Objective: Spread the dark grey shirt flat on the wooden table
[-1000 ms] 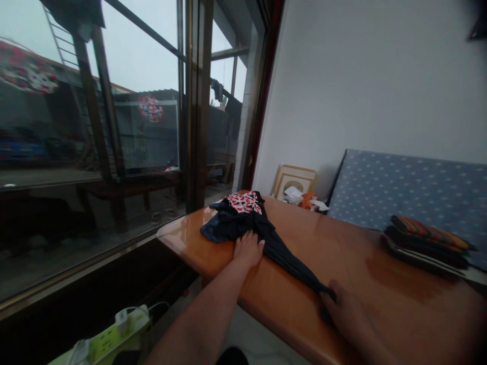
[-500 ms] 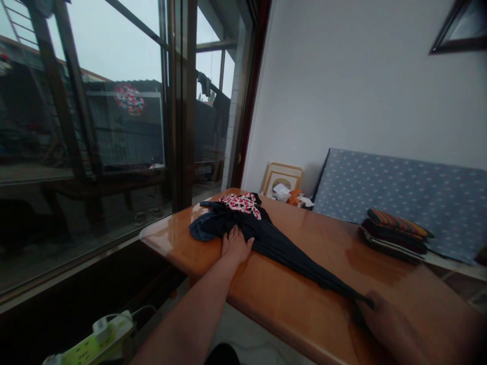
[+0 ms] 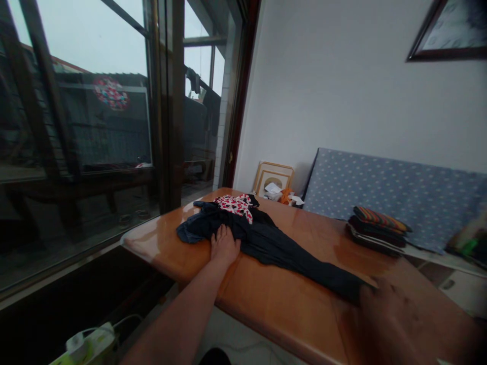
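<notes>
Dark navy trousers lie stretched across the table, one leg running toward the right. My left hand rests flat on their bunched upper part, fingers spread. At the far end of the leg, my right hand is closed on the hem; motion blurs its fingers. Against the upper part lies a bundle of clothes, with a white cloth patterned in red and black on top and a blue denim piece at the left.
The glossy wooden table stands beside a large window. Folded clothes are stacked at its right rear, before a blue dotted cloth. A gold frame leans at the wall. A power strip is at lower left.
The trouser leg, narrow and pulled taut before, now lies wider and flatter. My right hand has shifted at its end, while my left hand stays pressed on the fabric. The view has turned slightly right.
</notes>
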Action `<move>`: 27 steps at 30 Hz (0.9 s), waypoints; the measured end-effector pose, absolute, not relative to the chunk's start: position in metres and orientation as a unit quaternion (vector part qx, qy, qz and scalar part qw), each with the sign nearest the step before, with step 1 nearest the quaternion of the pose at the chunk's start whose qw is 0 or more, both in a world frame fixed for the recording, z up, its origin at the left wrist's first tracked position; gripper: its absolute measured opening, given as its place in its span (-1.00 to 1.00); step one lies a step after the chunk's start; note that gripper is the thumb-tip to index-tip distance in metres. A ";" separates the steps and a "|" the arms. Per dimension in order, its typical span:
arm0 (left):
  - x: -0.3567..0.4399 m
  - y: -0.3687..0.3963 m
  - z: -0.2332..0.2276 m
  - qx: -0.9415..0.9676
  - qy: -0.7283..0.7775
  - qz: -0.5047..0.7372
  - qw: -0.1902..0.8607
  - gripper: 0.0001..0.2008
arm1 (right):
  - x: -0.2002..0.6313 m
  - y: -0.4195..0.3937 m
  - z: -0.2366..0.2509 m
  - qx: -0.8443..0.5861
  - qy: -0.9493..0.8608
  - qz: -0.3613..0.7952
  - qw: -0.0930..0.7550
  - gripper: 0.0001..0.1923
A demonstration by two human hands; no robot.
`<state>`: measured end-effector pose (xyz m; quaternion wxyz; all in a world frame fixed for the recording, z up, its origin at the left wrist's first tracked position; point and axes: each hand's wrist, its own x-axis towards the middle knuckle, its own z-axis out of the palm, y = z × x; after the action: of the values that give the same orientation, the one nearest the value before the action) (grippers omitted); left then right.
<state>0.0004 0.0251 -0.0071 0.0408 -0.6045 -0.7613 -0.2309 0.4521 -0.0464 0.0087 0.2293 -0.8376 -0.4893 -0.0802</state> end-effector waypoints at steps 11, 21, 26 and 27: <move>-0.002 0.024 -0.008 -0.619 -0.753 -0.217 0.050 -0.30 | 0.280 -0.032 0.015 -0.683 -0.713 0.046 0.151 -0.60; -0.001 0.027 -0.007 -0.611 -0.759 -0.220 0.046 -0.31 | 0.347 -0.059 0.008 -0.708 -0.683 0.051 0.175 -0.73; -0.002 0.028 -0.006 -0.605 -0.767 -0.211 0.046 -0.33 | 0.395 -0.070 -0.007 -0.742 -0.630 0.052 0.221 -0.63; -0.002 0.028 -0.006 -0.603 -0.769 -0.207 0.043 -0.33 | 0.408 -0.070 -0.009 -0.761 -0.605 0.045 0.230 -0.60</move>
<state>-0.0019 0.0282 -0.0062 0.0434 -0.6030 -0.7691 -0.2075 0.4082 -0.0699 -0.0093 0.2300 -0.7606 -0.6055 0.0453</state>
